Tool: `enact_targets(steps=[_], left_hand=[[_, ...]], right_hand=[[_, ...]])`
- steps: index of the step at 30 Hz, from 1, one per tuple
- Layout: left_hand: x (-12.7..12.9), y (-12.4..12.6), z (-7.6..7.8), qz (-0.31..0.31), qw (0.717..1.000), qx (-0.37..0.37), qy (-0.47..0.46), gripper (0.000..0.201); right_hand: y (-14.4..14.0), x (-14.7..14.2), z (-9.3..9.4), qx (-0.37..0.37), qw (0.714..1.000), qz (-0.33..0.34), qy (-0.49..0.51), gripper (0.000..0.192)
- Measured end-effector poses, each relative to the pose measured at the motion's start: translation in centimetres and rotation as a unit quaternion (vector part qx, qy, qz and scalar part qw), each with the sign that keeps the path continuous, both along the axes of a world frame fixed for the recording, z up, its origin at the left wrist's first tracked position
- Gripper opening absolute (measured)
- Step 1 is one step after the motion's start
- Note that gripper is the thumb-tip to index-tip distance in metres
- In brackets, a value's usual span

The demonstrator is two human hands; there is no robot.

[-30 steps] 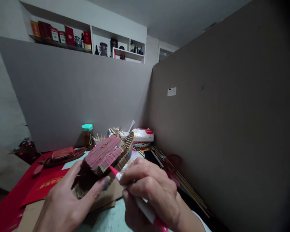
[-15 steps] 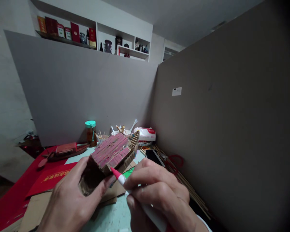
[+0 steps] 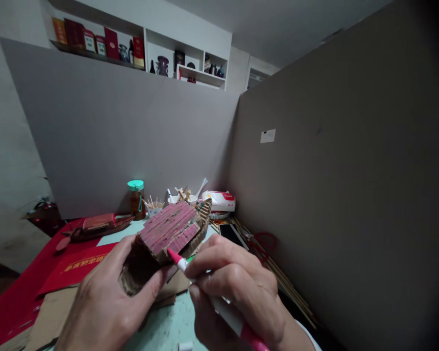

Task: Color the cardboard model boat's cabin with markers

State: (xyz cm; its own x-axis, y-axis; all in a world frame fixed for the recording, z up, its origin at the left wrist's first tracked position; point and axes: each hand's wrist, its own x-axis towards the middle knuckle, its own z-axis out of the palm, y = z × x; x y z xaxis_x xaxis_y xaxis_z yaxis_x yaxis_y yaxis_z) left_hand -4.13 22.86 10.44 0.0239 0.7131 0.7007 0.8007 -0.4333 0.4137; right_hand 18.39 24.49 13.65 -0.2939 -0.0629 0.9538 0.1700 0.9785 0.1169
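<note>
Cardboard boat (image 3: 168,234) gripped by left hand (image 3: 106,302); right hand (image 3: 237,292) fingers clasp red marker (image 3: 190,273); cup (image 3: 154,208) holds sticks.

Looking like a hobby craft corner set up inside a home, not a real workshop. Tall grey cardboard panels (image 3: 131,131) are standing around the table (image 3: 168,331) as a makeshift booth. Behind them, white built-in shelves (image 3: 190,58) are holding red gift boxes (image 3: 111,44), a vase (image 3: 163,66) and small ornaments, which reads as living-room decor. Craft clutter is crowding the tabletop: a cup of toothpicks (image 3: 154,207), a teal-lidded jar (image 3: 136,197), bamboo sticks (image 3: 285,282), red scissors (image 3: 265,241), scrap cardboard (image 3: 54,312), red paper (image 3: 22,287), a finished model boat (image 3: 95,226), a phone (image 3: 232,235), a tissue pack (image 3: 218,200).
</note>
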Motion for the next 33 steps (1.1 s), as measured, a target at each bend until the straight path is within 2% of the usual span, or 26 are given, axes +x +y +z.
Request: enact_targets(steps=[2,8,12,15,17,20,23,27,30,33], left_hand=[[0.0,0.0,0.0,-0.003,1.0,-0.008,-0.001,0.032],[0.1,0.0,0.4,-0.011,1.0,-0.018,-0.012,0.03],[1.9,-1.0,1.0,0.036,0.996,-0.052,-0.067,0.032],[3.2,-1.8,1.3,0.067,0.989,-0.065,-0.113,0.033],[3.4,-1.9,1.4,0.068,0.987,-0.077,-0.123,0.035],[3.3,-1.9,1.9,0.035,0.982,-0.12,-0.141,0.041],[3.7,-2.3,2.5,0.067,0.973,-0.136,-0.172,0.039],[3.8,-2.2,2.6,0.061,0.974,-0.126,-0.179,0.037],[3.4,-1.8,2.2,0.037,0.978,-0.111,-0.174,0.039],[3.6,-1.9,2.3,0.059,0.979,-0.102,-0.168,0.037]], right_hand=[[0.1,-0.1,0.1,-0.008,1.0,0.009,0.025,0.026],[0.6,-0.5,0.3,0.028,0.997,0.047,0.05,0.022],[0.5,-0.6,0.0,0.001,0.999,0.018,0.037,0.027],[0.6,-0.6,0.0,0.018,0.997,0.04,0.057,0.023],[0.7,-0.6,-0.1,0.025,0.996,0.057,0.065,0.022],[0.6,-0.7,0.0,0.006,0.996,0.044,0.073,0.023],[0.7,-1.1,0.3,0.025,0.993,0.047,0.102,0.022],[0.9,-1.5,1.1,0.095,0.985,0.078,0.119,0.023],[0.5,-1.6,1.3,0.063,0.992,0.056,0.096,0.025],[0.2,-1.7,1.2,0.036,0.991,0.052,0.117,0.023]])
